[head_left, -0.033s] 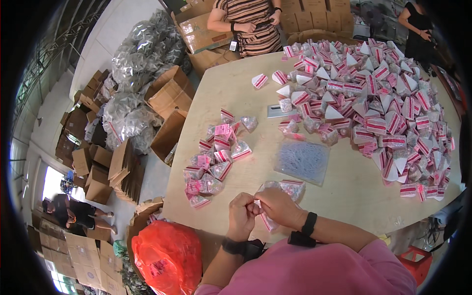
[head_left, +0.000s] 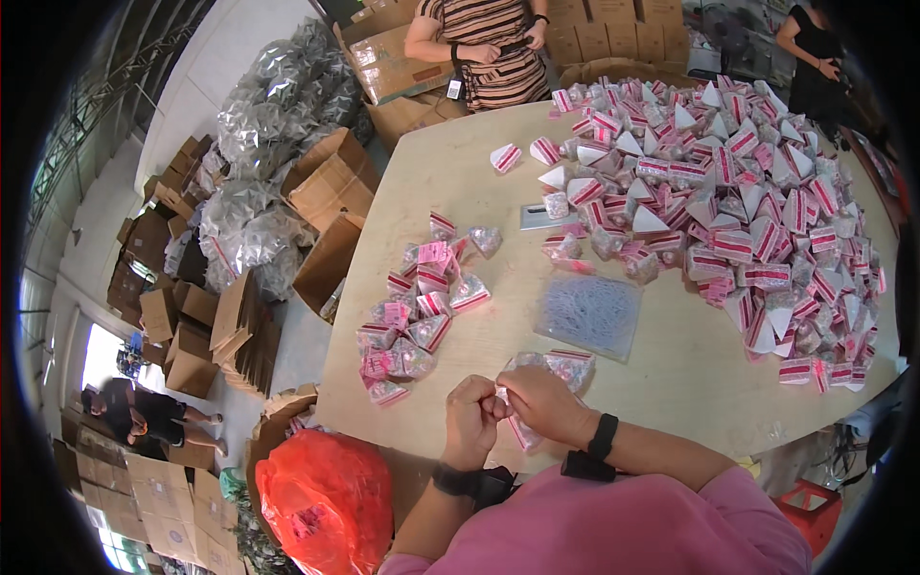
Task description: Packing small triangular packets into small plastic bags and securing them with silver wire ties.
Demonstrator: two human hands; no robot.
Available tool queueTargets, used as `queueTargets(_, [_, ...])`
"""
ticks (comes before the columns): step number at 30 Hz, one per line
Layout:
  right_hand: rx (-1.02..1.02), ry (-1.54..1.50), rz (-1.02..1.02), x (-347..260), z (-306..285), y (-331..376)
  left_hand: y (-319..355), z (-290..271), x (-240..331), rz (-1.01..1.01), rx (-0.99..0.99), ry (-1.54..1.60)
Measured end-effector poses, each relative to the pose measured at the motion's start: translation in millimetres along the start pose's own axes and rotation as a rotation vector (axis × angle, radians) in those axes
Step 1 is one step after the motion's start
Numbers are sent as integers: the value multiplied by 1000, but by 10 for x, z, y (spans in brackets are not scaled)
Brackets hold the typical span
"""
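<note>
Hands [head_left: 508, 412] pinching crinkly clear packet [head_left: 525, 433], plywood table [head_left: 479, 192]

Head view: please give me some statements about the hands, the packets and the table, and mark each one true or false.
1. Both hands, the left hand and the right hand, meet on a small clear packet at the near edge of the table. True.
2. The biggest pile of pink-and-white packets lies on the person's left. False: it lies on the right; a smaller pile lies on the left.
3. A flat clear bag lies between the two piles. True.
4. The orange-red plastic bag sits on the table. False: it is below the table edge, at the person's left.
5. Open cardboard boxes stand left of the table. True.
</note>
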State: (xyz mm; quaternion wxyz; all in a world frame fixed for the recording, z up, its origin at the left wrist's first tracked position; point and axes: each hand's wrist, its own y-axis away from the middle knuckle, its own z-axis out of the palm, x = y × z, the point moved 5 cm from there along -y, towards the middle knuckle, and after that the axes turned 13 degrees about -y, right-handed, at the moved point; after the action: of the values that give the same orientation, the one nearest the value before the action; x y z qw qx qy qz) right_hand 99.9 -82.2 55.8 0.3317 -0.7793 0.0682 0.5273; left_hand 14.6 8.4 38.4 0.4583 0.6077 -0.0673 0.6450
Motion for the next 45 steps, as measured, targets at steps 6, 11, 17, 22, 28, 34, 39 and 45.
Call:
queueTargets(6, [-10,-5,-46,-54,-51,31,-23,-16,-78,-32,-35,57])
queueTargets(11, [-39,7,-27,0,-64,50,0,17,-77,-24,-4,16])
queueTargets(17, [-226,-259,382,86,-44,60,-44,-12,-135,56,-62,-101])
queueTargets(22, [-116,-272,129,92,-195,58,-27,19,-162,-19,-238,-186])
queueTargets(28, [-163,-596,479,54,-224,78,-37,-81,-80,17,-263,10])
queueTargets(34, [-140,-787,508,-121,-256,-38,-62,-20,-72,248,-168,43])
queueTargets(39, [-207,-844,485,-377,-306,-200,87,214,87,448,-207,-108])
queueTargets(45, [-111,-969,383,-456,-488,-402,131,180,89,434,-405,-102])
